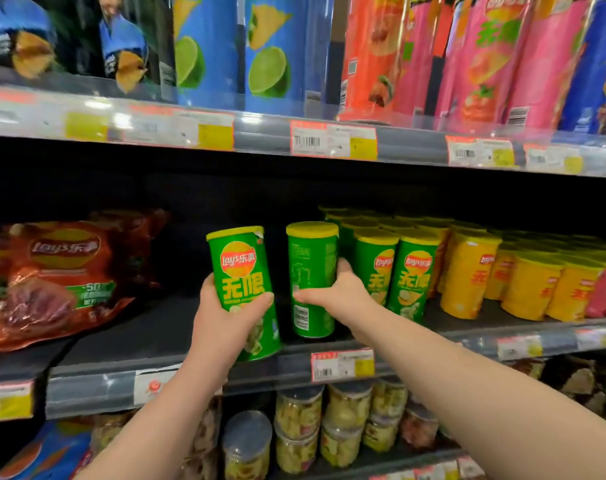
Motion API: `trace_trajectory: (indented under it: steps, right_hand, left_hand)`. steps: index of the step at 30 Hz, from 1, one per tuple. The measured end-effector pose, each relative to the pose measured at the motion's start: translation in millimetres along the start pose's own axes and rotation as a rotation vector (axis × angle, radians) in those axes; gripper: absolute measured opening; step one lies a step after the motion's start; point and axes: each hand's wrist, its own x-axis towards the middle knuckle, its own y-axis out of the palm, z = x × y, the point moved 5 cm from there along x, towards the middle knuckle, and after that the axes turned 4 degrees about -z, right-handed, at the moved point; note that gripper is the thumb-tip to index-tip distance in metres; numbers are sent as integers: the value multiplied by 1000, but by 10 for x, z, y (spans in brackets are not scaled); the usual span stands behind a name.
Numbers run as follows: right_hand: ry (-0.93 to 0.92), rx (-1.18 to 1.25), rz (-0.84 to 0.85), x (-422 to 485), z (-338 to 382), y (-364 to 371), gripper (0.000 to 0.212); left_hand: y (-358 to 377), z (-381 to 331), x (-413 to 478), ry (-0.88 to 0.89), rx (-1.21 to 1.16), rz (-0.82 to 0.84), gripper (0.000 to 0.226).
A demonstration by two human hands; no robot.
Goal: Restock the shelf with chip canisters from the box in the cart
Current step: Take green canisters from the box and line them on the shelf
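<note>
Holding one green can (240, 268) in your left hand (222, 320) before the shelf (149, 337) and a second can (312, 258) in your right hand (339, 292) at its front edge, you should grip mid-body, since they look light, stiff and smooth.

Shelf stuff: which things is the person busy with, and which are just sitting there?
In the job: left hand, holding the green canister with its logo showing; right hand, holding the green canister turned backwards; row of green canisters; middle shelf.
Just sitting there: yellow canisters; red chip bags; jars below; tall blue tubes up top.
</note>
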Motion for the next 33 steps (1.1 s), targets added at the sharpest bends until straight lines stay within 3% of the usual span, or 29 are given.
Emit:
trace_trajectory:
  steps: [5, 9, 13, 17, 21, 24, 27, 30, 33]
  right_hand:
    - [62, -2, -21, 258, -119, 85, 76]
    - [128, -10, 16, 390, -158, 99, 80]
    - [64, 17, -17, 497, 128, -75, 107]
    - [-193, -409, 67, 622, 620, -185, 105]
    - [-416, -918, 423, 727, 884, -170, 91]
    - [-438, -1042, 618, 811, 882, -146, 80]
    - [-492, -1067, 560, 979, 892, -96, 65]
    - [-512, -1151, 407, 1171, 887, -81, 74]
    - [-454, -1181, 531, 1255, 830, -86, 85]
  left_hand:
    - [155, 67, 156, 17, 39, 17, 81]
    - [276, 102, 224, 23, 38, 41, 83]
    - [304, 155, 292, 24, 34, 34, 80]
    - [321, 199, 301, 2, 25, 27, 82]
    - [335, 197, 289, 0, 43, -1, 76]
    - [318, 215, 284, 4, 49, -19, 76]
    - [308, 203, 270, 16, 62, -35, 72]
    - [322, 182, 246, 27, 74, -38, 67]
    - [331, 170, 231, 32, 95, -40, 69]
